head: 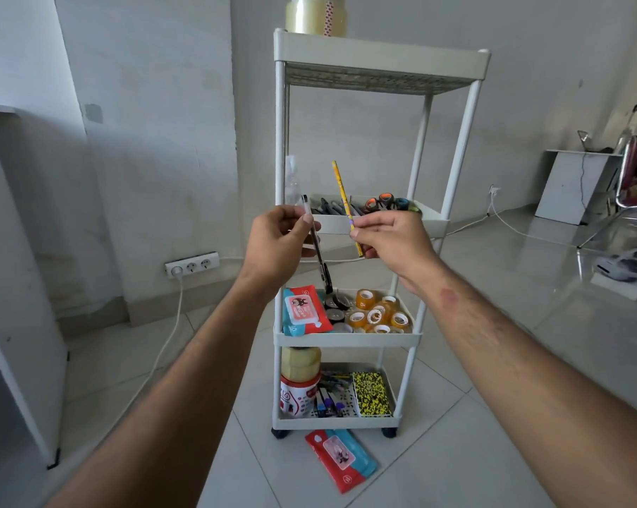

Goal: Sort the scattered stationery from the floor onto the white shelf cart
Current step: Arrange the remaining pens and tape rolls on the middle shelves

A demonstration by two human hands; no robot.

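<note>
- A red and blue wipes pack (340, 459) is lying on the floor tiles (456, 452), just in front of the cart's wheels.
- The left hand (278, 243) is pinching a black pen (317, 247) between thumb and fingers. The pen is tilting, with its lower end pointing down toward the cart.
- The right hand (393, 238) is pinching a yellow pencil (346, 205) near its lower end. The pencil is standing almost straight up, in front of the second shelf.
- Both hands are being held up close together in front of the white shelf cart (379, 60).
- On the bottom shelf, a jar with a red label (299, 388), some pens (329, 399) and a yellow and black box (371, 394) are sitting side by side.
- On the next shelf up, another wipes pack (304, 311) is lying on the left and small tape rolls (379, 315) are piling up on the right.
- On the second shelf, dark pens (331, 207) are lying on the left and scissors with coloured handles (386, 202) are on the right.
- On the top shelf, a big roll of clear tape (315, 14) is standing.
- A white power strip (191, 265) is sitting by the wall on the left.
</note>
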